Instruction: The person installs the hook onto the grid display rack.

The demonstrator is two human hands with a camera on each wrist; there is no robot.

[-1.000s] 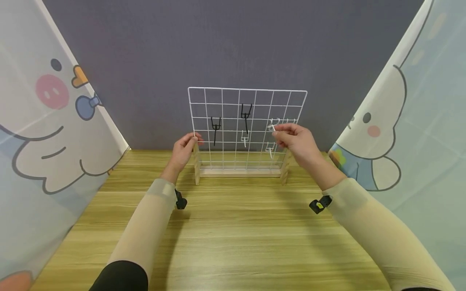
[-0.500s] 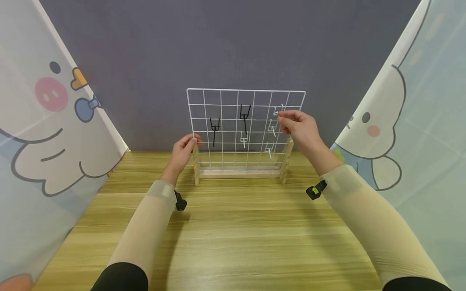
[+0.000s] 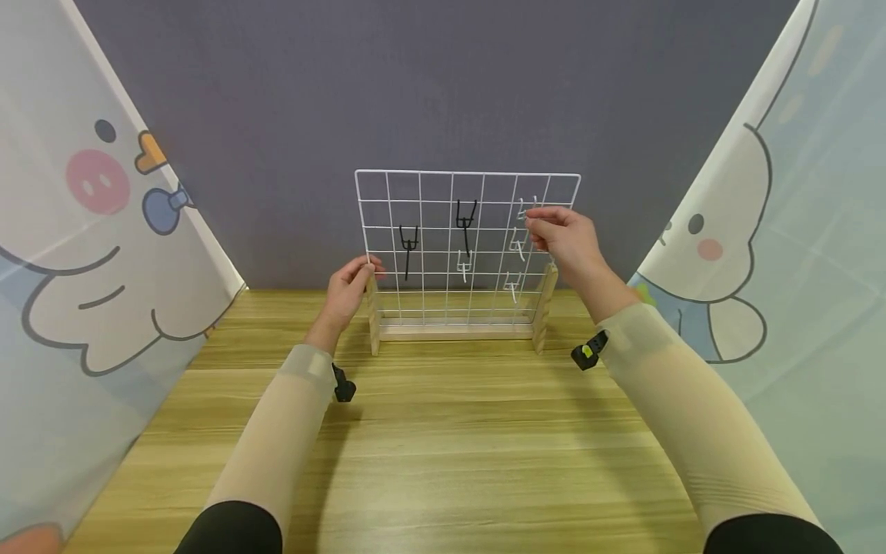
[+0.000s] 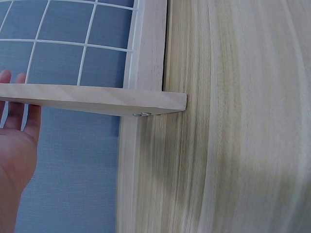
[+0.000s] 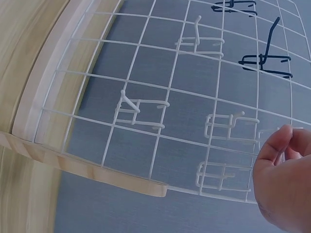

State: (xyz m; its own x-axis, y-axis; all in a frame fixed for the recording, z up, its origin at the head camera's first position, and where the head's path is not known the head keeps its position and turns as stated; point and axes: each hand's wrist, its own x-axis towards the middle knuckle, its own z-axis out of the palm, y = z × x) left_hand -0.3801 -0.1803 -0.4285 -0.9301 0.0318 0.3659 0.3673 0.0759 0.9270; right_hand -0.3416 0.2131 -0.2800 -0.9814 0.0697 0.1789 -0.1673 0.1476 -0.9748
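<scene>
A white wire grid (image 3: pixel 434 201) stands upright in a wooden base (image 3: pixel 457 332). My left hand (image 3: pixel 344 292) holds its left side at the top of the wooden post (image 4: pixel 97 96); the fingers pass behind the post. At the upper right, my right hand (image 3: pixel 569 240) pinches a small white hook (image 3: pixel 522 209) against the grid, partly covered by the fingers. Just below hangs another white hook (image 3: pixel 517 245). Further white hooks (image 3: pixel 512 285) (image 5: pixel 199 43) hang lower down. One more white hook (image 5: pixel 221 175) shows near the grid's right edge in the right wrist view.
Two black hooks (image 3: pixel 409 245) (image 3: pixel 466 221) hang on the left and middle of the grid. A wood-grain table (image 3: pixel 443 446) lies under the rack. Behind it rises a grey backdrop (image 3: pixel 443 85), with cartoon-printed cloths (image 3: pixel 62 254) (image 3: pixel 817 254) at both sides.
My right hand has moved up with the white hook, from beside the hook now below it to a higher row, then barely shifted. My left hand has stayed on the post.
</scene>
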